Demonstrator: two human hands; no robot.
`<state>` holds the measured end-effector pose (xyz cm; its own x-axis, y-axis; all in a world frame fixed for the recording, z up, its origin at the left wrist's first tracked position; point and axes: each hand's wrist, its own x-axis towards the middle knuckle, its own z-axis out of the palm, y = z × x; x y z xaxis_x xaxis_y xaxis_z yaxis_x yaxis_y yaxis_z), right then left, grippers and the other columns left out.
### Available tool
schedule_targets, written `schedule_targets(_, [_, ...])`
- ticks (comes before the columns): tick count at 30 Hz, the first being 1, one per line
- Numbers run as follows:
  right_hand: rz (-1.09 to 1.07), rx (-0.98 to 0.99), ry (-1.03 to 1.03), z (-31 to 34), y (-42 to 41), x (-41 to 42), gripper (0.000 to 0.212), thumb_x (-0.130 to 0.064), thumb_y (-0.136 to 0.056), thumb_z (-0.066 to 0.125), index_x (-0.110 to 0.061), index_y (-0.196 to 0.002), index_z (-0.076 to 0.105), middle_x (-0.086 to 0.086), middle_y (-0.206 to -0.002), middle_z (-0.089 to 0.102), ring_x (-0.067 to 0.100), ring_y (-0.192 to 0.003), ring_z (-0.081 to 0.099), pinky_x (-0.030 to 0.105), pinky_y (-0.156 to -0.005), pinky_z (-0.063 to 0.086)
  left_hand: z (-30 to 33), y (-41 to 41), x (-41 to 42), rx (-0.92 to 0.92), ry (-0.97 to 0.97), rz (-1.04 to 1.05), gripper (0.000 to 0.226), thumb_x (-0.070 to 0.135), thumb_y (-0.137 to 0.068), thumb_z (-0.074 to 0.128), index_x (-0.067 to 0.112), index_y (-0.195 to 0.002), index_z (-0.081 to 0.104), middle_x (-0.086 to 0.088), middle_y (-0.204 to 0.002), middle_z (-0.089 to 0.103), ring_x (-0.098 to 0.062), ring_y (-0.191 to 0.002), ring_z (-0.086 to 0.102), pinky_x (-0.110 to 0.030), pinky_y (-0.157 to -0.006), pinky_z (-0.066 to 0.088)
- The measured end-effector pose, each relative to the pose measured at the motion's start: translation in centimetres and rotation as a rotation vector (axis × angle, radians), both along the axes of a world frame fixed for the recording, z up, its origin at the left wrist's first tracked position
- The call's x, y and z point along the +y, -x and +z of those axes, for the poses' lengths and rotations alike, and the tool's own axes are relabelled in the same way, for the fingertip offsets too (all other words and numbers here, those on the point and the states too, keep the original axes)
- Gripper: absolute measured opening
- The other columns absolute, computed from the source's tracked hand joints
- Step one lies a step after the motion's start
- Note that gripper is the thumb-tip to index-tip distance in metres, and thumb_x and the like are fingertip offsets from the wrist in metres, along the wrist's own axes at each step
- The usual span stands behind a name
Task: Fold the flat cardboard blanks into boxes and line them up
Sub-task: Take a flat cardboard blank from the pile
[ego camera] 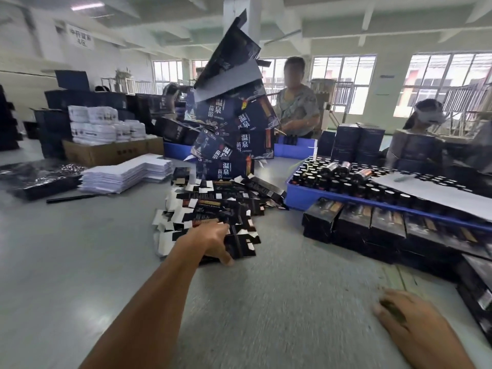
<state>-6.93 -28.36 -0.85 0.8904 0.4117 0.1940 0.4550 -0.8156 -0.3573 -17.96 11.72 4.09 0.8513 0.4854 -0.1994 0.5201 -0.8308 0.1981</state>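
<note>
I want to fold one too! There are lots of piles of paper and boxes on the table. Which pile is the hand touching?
The left hand touches the pile of flat black blanks mid-table; the white sheet stack and the folded boxes lie untouched.

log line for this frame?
step: picking blank | left hand: on blanks, grip unclear | right hand: on table | boxes: lined up right

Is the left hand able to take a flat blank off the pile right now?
Probably yes: the left hand already rests on the near end of the pile of flat blanks, with nothing lying over it.
</note>
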Motion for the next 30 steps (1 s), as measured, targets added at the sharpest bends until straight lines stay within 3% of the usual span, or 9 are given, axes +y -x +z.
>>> schedule_targets(4, [0.014,-0.002,-0.011,-0.2,-0.2,0.0,0.03,-0.044,-0.091,0.066,-0.027,-0.116,0.071,-0.006,-0.133,0.063,0.019,-0.118,0.057,0.035,-0.103,0.045,-0.2,0.1,0.4,-0.001,-0.051,-0.003,0.114,0.055,-0.07,0.084,0.022,-0.158,0.019,-0.007,-0.165,0.022,-0.034,-0.15,0.02,-0.053,-0.122,0.02])
schedule_targets(10, [0.029,-0.035,-0.018,-0.2,0.0,-0.2,0.032,-0.053,-0.094,0.057,-0.035,-0.118,0.066,-0.015,-0.133,0.059,0.01,-0.115,0.052,0.031,-0.102,0.046,-0.1,0.7,0.0,-0.028,-0.167,0.009,0.109,0.061,-0.073,0.079,0.024,-0.157,0.021,-0.01,-0.158,0.034,-0.034,-0.144,0.031,-0.053,-0.118,0.027])
schedule_targets(14, [0.045,-0.064,-0.019,-0.1,0.3,-0.1,0.031,-0.055,-0.095,0.054,-0.038,-0.119,0.063,-0.018,-0.135,0.056,0.006,-0.116,0.05,0.028,-0.103,0.044,1.4,1.3,-0.5,-0.098,-0.242,0.023,0.095,0.062,-0.077,0.068,0.026,-0.154,0.024,-0.009,-0.134,0.047,-0.029,-0.119,0.051,-0.047,-0.104,0.042])
schedule_targets(19, [0.047,-0.058,-0.024,0.3,0.9,0.0,0.024,-0.052,-0.096,0.055,-0.039,-0.115,0.063,-0.018,-0.13,0.057,0.005,-0.114,0.052,0.026,-0.103,0.044,5.4,1.2,-2.8,-0.32,-0.35,-0.039,0.096,0.066,-0.085,0.058,0.025,-0.159,0.013,-0.006,-0.123,0.053,-0.019,-0.095,0.053,-0.039,-0.089,0.05])
schedule_targets(22, [0.039,0.046,-0.225,1.5,1.5,0.2,0.004,-0.041,-0.092,0.067,-0.043,-0.089,0.065,-0.016,-0.106,0.068,0.006,-0.097,0.063,0.029,-0.089,0.052,7.7,0.6,-5.7,-0.485,-0.324,-0.136,0.094,0.065,-0.084,0.059,0.027,-0.157,0.014,-0.001,-0.119,0.053,-0.019,-0.094,0.053,-0.036,-0.082,0.049])
schedule_targets(25, [0.024,0.117,-0.489,3.9,1.3,-0.1,0.014,-0.036,-0.092,0.07,-0.041,-0.079,0.068,-0.016,-0.081,0.073,-0.002,-0.078,0.066,0.023,-0.073,0.048,9.3,-0.1,-9.6,-0.626,-0.243,-0.279,0.087,0.063,-0.082,0.062,0.032,-0.151,0.02,0.005,-0.116,0.054,-0.017,-0.094,0.057,-0.036,-0.082,0.052])
schedule_targets(27, [0.056,0.134,-0.709,6.7,1.5,-0.5,0.011,-0.037,-0.092,0.068,-0.036,-0.083,0.073,-0.016,-0.083,0.075,0.002,-0.079,0.07,0.025,-0.073,0.051,9.9,-0.6,-12.4,-0.675,-0.213,-0.383,0.085,0.063,-0.08,0.063,0.035,-0.15,0.023,0.007,-0.12,0.056,-0.016,-0.097,0.059,-0.037,-0.083,0.054])
schedule_targets(30, [0.149,0.202,-1.051,11.0,2.5,-1.3,0.004,-0.043,-0.093,0.065,-0.043,-0.093,0.069,-0.006,-0.097,0.078,0.012,-0.088,0.075,0.034,-0.077,0.057,10.1,-1.4,-16.4,-0.7,-0.201,-0.517,0.087,0.064,-0.079,0.064,0.037,-0.151,0.022,0.008,-0.131,0.052,-0.017,-0.104,0.058,-0.036,-0.087,0.052])
